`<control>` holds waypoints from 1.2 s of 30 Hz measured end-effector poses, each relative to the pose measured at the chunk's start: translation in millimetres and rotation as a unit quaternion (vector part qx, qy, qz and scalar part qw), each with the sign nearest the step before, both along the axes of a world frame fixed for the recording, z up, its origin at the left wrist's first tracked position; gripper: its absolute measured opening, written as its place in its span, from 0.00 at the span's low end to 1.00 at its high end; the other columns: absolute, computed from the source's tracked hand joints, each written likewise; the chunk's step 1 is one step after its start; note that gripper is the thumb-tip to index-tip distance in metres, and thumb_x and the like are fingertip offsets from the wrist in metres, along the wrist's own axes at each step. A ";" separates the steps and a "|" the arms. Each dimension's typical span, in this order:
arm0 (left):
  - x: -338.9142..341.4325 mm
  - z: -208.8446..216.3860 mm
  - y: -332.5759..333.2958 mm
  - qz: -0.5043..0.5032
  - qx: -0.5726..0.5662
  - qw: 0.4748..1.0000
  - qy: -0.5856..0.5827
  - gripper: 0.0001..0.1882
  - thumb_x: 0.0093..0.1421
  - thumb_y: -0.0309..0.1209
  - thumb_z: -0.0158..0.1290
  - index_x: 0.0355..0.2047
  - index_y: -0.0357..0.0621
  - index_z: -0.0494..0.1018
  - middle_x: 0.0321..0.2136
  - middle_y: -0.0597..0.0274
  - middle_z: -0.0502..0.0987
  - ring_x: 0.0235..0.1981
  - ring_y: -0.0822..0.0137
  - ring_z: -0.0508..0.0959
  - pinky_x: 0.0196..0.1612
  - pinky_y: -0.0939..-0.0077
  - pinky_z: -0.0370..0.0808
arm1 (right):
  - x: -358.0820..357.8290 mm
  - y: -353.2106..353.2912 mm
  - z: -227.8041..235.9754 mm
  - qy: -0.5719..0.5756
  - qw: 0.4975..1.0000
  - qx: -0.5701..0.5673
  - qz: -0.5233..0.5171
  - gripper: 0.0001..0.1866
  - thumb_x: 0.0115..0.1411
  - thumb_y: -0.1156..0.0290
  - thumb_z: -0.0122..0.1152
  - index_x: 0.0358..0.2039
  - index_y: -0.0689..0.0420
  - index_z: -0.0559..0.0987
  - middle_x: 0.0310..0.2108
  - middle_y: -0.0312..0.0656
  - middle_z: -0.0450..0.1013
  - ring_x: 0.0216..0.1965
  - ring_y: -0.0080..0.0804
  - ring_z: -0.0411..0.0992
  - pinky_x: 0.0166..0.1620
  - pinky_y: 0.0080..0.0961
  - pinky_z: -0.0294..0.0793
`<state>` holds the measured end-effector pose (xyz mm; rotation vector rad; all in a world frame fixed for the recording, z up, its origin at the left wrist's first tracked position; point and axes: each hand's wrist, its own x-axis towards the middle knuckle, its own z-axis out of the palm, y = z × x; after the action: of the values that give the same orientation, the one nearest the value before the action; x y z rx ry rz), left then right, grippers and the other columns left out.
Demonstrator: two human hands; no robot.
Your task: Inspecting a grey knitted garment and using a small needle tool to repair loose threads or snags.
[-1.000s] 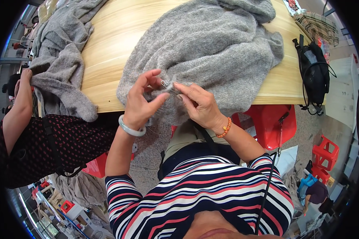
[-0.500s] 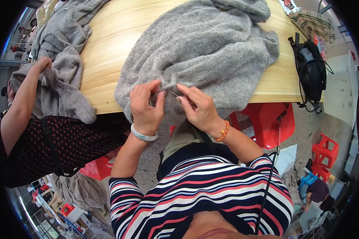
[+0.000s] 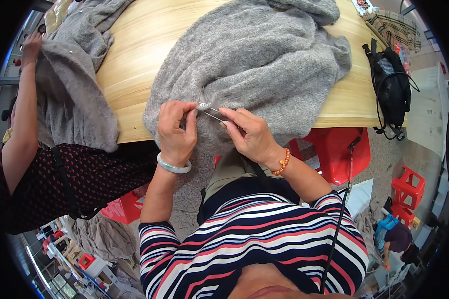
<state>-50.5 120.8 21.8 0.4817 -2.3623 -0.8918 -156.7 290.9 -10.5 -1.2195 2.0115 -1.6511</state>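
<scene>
Left fingers (image 3: 180, 106) pinched grey knit (image 3: 254, 65); right fingers (image 3: 238, 117), slightly parted, gripped thin metal tool (image 3: 213, 116). Likely edge work; next needed steady hold.

No lettering, labels, numbers or signs can be read.

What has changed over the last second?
The left hand has closed: its fingers, spread a second ago, now pinch at the grey knit. The co-worker's hand has moved farther up the picture, and the grey cloth beside it has shifted. The right hand stays nearly in place, holding a thin metal tool; the black bag hasn't moved.
</scene>
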 end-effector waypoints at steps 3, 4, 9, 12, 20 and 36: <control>0.0 1.3 2.9 -0.013 -0.097 0.995 0.001 0.10 0.52 0.19 0.60 0.35 0.42 0.78 0.30 0.57 0.76 0.33 0.56 0.74 0.41 0.64 0.69 | -0.1 0.2 0.6 0.018 1.000 0.006 -0.012 0.17 0.60 0.79 0.62 0.51 0.61 0.78 0.26 0.43 0.71 0.21 0.30 0.69 0.26 0.25 0.69; -0.1 1.7 5.3 -0.012 -0.123 0.992 0.006 0.11 0.52 0.20 0.60 0.37 0.43 0.78 0.30 0.58 0.76 0.33 0.56 0.74 0.41 0.64 0.68 | 0.1 0.1 1.6 0.029 0.999 0.009 -0.023 0.17 0.60 0.79 0.62 0.51 0.61 0.78 0.27 0.43 0.71 0.21 0.31 0.69 0.26 0.26 0.69; -2.1 2.9 17.4 0.000 -0.199 0.980 0.024 0.12 0.53 0.23 0.62 0.39 0.44 0.78 0.30 0.60 0.75 0.33 0.58 0.74 0.41 0.64 0.67 | 5.9 -1.7 6.9 0.076 0.995 0.014 -0.056 0.18 0.59 0.78 0.63 0.50 0.59 0.78 0.28 0.44 0.72 0.21 0.36 0.71 0.25 0.29 0.70; -3.5 1.8 19.7 0.011 -0.236 0.971 0.020 0.12 0.53 0.24 0.62 0.39 0.44 0.78 0.30 0.60 0.75 0.34 0.59 0.74 0.41 0.63 0.67 | 7.4 -2.6 7.0 0.112 0.991 0.027 -0.071 0.18 0.58 0.78 0.63 0.50 0.58 0.78 0.29 0.44 0.72 0.22 0.38 0.73 0.25 0.31 0.71; -10.6 -5.9 21.8 0.056 -0.345 0.937 -0.008 0.08 0.56 0.24 0.59 0.37 0.41 0.77 0.31 0.59 0.74 0.36 0.57 0.74 0.43 0.61 0.68 | 9.5 -7.5 1.8 0.139 0.986 0.050 -0.080 0.19 0.58 0.77 0.63 0.51 0.57 0.77 0.30 0.43 0.72 0.23 0.40 0.74 0.25 0.33 0.73; -4.1 -9.1 -12.8 0.021 0.247 0.967 -0.052 0.02 0.63 0.23 0.55 0.34 0.38 0.75 0.29 0.68 0.75 0.31 0.78 0.72 0.36 0.82 0.69 | 2.7 -5.1 -2.2 0.135 0.989 0.041 -0.035 0.18 0.60 0.73 0.61 0.51 0.57 0.76 0.32 0.43 0.72 0.26 0.43 0.76 0.27 0.35 0.76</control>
<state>-54.6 108.0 12.8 0.7851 -2.1987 -1.4758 -154.0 285.8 -12.7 -1.4225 2.2800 -1.4839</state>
